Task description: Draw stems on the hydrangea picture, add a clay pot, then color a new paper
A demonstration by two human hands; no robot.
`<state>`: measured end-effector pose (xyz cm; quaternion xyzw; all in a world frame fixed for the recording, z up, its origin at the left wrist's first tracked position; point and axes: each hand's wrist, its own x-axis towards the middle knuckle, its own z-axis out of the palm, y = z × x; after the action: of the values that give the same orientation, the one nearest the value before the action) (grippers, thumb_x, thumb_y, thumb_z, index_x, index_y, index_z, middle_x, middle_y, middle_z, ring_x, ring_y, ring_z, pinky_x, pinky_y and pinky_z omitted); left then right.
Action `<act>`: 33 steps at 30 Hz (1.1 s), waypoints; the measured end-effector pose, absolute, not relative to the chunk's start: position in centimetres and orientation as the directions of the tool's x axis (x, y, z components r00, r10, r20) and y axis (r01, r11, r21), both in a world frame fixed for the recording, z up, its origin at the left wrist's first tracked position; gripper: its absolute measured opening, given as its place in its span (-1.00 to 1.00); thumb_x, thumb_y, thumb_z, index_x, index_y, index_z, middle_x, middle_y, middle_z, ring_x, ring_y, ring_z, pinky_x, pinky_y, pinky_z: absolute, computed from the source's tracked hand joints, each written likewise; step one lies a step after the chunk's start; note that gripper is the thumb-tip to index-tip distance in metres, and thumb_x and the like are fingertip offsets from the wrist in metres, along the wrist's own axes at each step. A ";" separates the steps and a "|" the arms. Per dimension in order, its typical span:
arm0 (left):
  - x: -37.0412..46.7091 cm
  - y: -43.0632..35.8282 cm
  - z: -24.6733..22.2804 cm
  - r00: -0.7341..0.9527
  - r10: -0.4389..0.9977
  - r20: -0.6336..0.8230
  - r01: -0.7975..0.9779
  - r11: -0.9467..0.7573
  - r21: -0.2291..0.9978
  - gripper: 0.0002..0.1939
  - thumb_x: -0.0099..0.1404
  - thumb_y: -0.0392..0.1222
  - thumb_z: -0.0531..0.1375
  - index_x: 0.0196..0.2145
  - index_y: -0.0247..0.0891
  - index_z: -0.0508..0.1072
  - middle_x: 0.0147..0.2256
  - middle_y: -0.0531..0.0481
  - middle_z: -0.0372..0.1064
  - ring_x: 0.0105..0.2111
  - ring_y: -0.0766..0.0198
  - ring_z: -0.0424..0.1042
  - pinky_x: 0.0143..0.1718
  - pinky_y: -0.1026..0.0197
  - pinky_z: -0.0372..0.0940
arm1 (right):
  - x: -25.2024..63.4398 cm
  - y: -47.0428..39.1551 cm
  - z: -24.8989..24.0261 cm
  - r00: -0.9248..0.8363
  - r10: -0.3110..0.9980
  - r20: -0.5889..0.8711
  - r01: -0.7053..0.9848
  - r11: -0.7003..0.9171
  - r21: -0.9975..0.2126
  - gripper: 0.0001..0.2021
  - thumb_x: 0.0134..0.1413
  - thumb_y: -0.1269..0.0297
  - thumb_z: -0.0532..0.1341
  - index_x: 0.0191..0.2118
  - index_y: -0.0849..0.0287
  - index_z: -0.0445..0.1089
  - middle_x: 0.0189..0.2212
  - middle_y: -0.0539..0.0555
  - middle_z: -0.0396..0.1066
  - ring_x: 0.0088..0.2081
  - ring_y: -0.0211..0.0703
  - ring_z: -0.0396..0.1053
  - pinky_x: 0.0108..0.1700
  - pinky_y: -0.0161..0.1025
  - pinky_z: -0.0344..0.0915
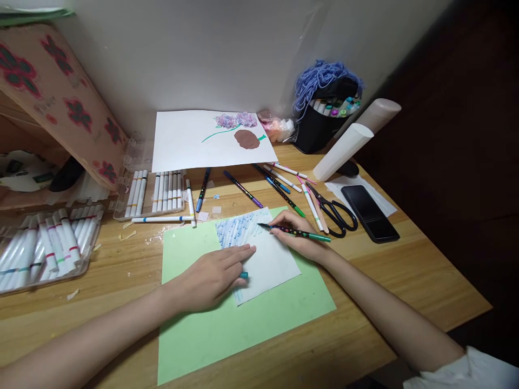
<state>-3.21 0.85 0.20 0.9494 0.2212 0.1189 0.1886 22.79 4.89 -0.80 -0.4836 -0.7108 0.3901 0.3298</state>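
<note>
A white sheet [267, 270] lies on a larger green sheet [194, 346], with blue and pale green strokes over its upper left part. My right hand [298, 235] grips a green marker [312, 235] with a dark, dotted barrel; its tip meets the sheet near the strokes. My left hand [214, 275] presses on the white sheet's left side, index finger stretched out. A teal marker cap [244, 275] pokes out from under that hand, by the thumb, seemingly held there. How the fingers close around it is mostly hidden.
Several loose markers [243, 189] lie behind the sheets. To the right are black scissors [336, 216], a phone [371, 213] and a white tube [343, 151]. Marker trays [91, 259] stand left. A flower picture [182, 140], a pen holder [316, 129] and a painted box [60, 97] stand behind.
</note>
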 end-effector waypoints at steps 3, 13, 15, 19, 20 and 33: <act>-3.2 0.9 0.2 0.871 0.468 0.151 0.372 -0.828 0.420 -0.72 0.42 -0.14 -0.07 -0.33 -0.33 0.32 0.19 -0.29 0.11 0.20 0.08 0.11 0.17 0.01 0.16 | 22.7 5.0 -0.7 -0.250 0.962 0.111 0.439 0.215 -0.873 -0.92 0.08 0.29 0.18 -0.28 0.13 0.36 -0.34 0.04 0.38 -0.32 -0.16 0.33 -0.28 -0.23 0.24; -3.2 0.8 0.2 0.868 0.471 0.158 0.369 -0.823 0.431 -0.72 0.42 -0.14 -0.07 -0.34 -0.32 0.32 0.19 -0.26 0.11 0.20 0.10 0.11 0.17 0.02 0.16 | 23.2 5.1 -1.0 -0.250 0.965 0.076 0.447 0.185 -0.875 -0.96 0.06 0.32 0.19 -0.33 0.14 0.33 -0.38 0.03 0.37 -0.33 -0.17 0.34 -0.28 -0.24 0.25; -3.2 0.8 0.2 0.868 0.472 0.154 0.372 -0.824 0.427 -0.72 0.42 -0.14 -0.07 -0.34 -0.32 0.32 0.19 -0.26 0.11 0.20 0.10 0.11 0.17 0.03 0.16 | 23.3 5.1 -1.0 -0.202 0.977 0.074 0.413 0.153 -0.898 -0.96 0.07 0.32 0.18 -0.33 0.13 0.32 -0.41 0.01 0.38 -0.34 -0.17 0.35 -0.29 -0.24 0.25; -3.1 0.9 0.2 0.867 0.474 0.153 0.373 -0.821 0.431 -0.72 0.42 -0.14 -0.07 -0.34 -0.32 0.31 0.18 -0.26 0.12 0.20 0.10 0.11 0.17 0.02 0.16 | 23.5 5.3 -1.0 -0.277 0.960 0.046 0.369 0.151 -0.917 -0.96 0.05 0.32 0.19 -0.34 0.13 0.32 -0.42 0.00 0.39 -0.35 -0.18 0.37 -0.30 -0.26 0.25; -3.1 0.9 0.3 0.868 0.474 0.152 0.373 -0.821 0.432 -0.72 0.42 -0.14 -0.07 -0.34 -0.32 0.31 0.18 -0.27 0.12 0.20 0.09 0.11 0.17 0.02 0.16 | 23.6 5.3 -1.0 -0.274 0.960 0.047 0.376 0.152 -0.914 -0.96 0.04 0.32 0.20 -0.35 0.13 0.32 -0.42 0.00 0.39 -0.35 -0.19 0.36 -0.30 -0.26 0.24; -3.2 0.9 0.3 0.870 0.471 0.145 0.373 -0.821 0.432 -0.73 0.42 -0.15 -0.07 -0.35 -0.31 0.31 0.19 -0.27 0.10 0.20 0.08 0.12 0.16 0.00 0.18 | 24.1 5.6 -1.2 -0.205 0.973 0.101 0.405 0.178 -0.897 -0.97 0.04 0.34 0.15 -0.38 0.13 0.25 -0.48 -0.02 0.30 -0.41 -0.21 0.27 -0.36 -0.28 0.18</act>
<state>-3.22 0.88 0.29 0.9462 0.2230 0.1237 0.1993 24.13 5.55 -1.22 -0.5117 -0.6736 0.3859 0.3682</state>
